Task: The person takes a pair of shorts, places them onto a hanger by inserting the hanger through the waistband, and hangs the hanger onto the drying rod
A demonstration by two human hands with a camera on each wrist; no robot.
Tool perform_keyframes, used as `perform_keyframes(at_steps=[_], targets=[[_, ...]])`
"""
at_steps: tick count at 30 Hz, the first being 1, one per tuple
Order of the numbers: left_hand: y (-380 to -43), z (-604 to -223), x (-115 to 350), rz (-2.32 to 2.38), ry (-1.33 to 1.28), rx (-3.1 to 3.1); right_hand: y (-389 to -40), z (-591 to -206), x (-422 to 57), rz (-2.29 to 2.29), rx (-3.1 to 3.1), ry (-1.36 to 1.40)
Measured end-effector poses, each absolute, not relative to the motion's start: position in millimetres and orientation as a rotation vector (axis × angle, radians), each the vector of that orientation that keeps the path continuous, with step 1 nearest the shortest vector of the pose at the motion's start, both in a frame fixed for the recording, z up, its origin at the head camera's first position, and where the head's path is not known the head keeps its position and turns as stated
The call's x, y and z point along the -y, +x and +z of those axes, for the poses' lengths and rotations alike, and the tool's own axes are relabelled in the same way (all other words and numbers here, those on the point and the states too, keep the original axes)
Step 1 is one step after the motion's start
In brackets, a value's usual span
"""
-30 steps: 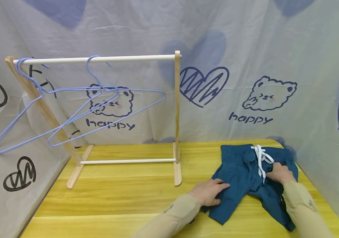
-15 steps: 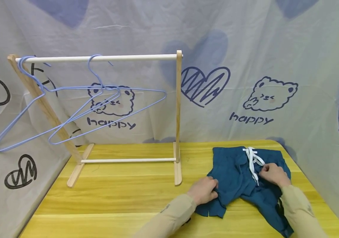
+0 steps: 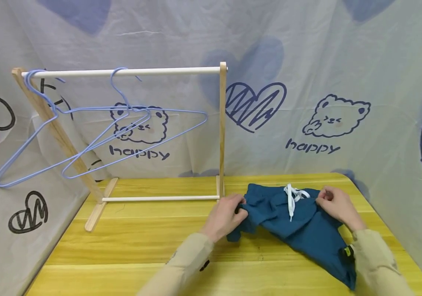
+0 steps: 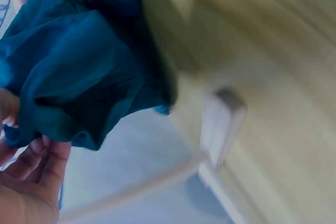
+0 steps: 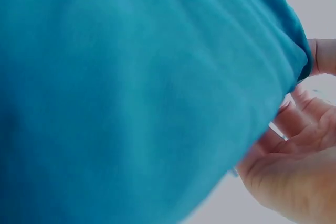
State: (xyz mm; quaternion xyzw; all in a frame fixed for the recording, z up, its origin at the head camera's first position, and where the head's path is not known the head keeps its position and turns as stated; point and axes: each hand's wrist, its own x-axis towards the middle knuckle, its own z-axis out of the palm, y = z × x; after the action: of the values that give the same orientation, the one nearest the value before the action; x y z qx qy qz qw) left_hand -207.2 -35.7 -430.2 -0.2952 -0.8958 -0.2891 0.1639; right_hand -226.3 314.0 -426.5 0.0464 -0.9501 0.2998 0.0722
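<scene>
Dark teal shorts (image 3: 307, 230) with a white drawstring (image 3: 290, 201) are bunched at the right side of the table, partly lifted. My left hand (image 3: 223, 218) grips a gathered part on their left side. In the left wrist view, its fingers (image 4: 52, 163) curl against the crumpled edge of the cloth. Just right of the drawstring, my right hand (image 3: 338, 207) pinches the front fabric between thumb and fingers. Taut teal cloth fills most of the right wrist view, running up to that hand's pinch. One leg of the shorts slants down toward my right sleeve (image 3: 375, 250).
A wooden rack with a white top rail (image 3: 166, 72) stands on the left of the yellow wood-grain table (image 3: 140, 242). Light blue wire hangers (image 3: 85, 154) hang from the rail. A printed cloth backdrop (image 3: 255, 53) rises behind, and the side walls are close to the table's edges.
The shorts have shifted left, their left leg bunched up and raised. My left hand has moved up and left, now gripping the cloth. My right hand has moved up toward the waistband, lifting fabric.
</scene>
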Motion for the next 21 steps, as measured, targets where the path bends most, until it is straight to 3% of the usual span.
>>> perform_keyframes(at_steps=[9,15,21], targets=[[-196,-405,101,-0.783,-0.752,2.291,-212,-412,-272,1.066,2.725,0.479],[-192,-427,142,-0.515,-0.654,2.554,-203,-436,-251,1.225,2.882,1.029],[-194,-450,153,-0.325,-0.616,2.872,-205,-454,-255,1.39,3.075,1.166]])
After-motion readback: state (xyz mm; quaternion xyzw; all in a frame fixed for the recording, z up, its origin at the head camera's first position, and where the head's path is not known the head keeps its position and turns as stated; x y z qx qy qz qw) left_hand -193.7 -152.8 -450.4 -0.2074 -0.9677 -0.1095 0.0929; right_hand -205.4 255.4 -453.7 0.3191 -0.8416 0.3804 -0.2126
